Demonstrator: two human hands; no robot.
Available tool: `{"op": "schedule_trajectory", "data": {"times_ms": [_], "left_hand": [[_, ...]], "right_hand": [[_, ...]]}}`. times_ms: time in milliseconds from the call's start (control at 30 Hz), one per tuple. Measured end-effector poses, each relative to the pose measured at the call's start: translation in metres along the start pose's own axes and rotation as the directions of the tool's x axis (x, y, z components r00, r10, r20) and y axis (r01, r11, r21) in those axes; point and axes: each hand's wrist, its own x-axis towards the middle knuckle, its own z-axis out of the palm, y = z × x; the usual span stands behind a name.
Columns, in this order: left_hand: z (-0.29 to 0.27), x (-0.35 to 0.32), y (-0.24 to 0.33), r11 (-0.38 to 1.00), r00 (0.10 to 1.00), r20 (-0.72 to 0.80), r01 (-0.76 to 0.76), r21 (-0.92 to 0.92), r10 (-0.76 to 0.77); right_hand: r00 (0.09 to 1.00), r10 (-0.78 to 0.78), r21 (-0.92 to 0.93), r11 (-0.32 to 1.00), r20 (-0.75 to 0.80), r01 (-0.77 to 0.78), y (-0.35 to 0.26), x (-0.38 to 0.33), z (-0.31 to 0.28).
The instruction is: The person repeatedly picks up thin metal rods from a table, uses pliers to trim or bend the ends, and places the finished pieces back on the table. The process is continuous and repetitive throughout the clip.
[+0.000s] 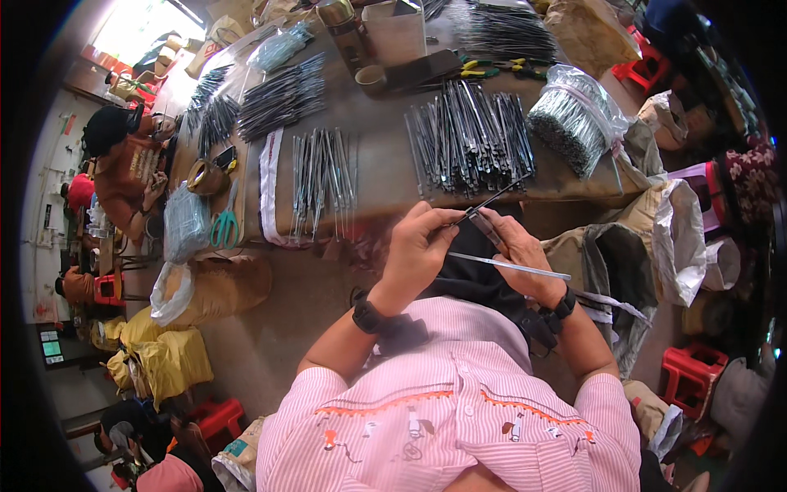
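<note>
Left hand (422,246): pinching the near end of a dark narrow strip (500,194) between thumb and fingers, grip clenched by the look of it.
Right hand (520,254): grip closed on a slim metal piece (491,233), right beside the left fingertips; too small to tell what kind.
Pale strip (533,270): slanting across the right palm; held or merely resting, cannot tell.
Dark strip's place: in the air, near end above the lap, far tip slanting up and right over the edge of the counter (377,115).
Small row (324,176): dark strips, loosely side by side, left of the hands.
Big pile (471,139): many more dark strips, just ahead.
Pale bundle (570,131): packed tight, wrapped in clear plastic, right of the big pile.
Pliers (479,70): yellow-handled, unheld, behind the big pile.
Farther heaps: dark strips at back left (283,94) and back right (508,33).
Progress: under way, judging by the piece in hand — dark groups perhaps done, pale bundle perhaps left; exact share impossible to tell.
</note>
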Motion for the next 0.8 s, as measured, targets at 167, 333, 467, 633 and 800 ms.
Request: {"op": "schedule_trajectory", "data": {"times_ms": [167, 333, 467, 633, 800], "left_hand": [[0.002, 0.001, -0.005, 1.0, 0.999, 0.017, 0.03, -0.003, -0.03], [0.001, 0.003, -0.013, 0.996, 0.995, 0.047, 0.085, -0.028, -0.084], [0.0, 0.003, -0.015, 0.982, 0.99, 0.037, 0.142, -0.126, -0.139], [-0.002, 0.004, -0.015, 0.973, 0.985, 0.061, 0.168, -0.155, -0.16], [-0.003, 0.003, -0.015, 0.947, 0.964, 0.086, 0.264, -0.183, -0.252]], "right_hand": [[0.999, 0.048, -0.116, 0.992, 0.022, -0.045, 0.007, -0.005, -0.001], [0.999, -0.038, -0.097, 0.995, -0.032, 0.035, 0.012, -0.005, 0.007], [0.999, 0.012, 0.06, 0.998, -0.051, -0.009, 0.012, -0.005, 0.011], [0.998, 0.032, 0.086, 0.996, -0.051, -0.028, 0.009, -0.003, 0.012], [0.996, 0.079, 0.112, 0.991, -0.052, -0.073, 0.009, -0.002, 0.015]]}}
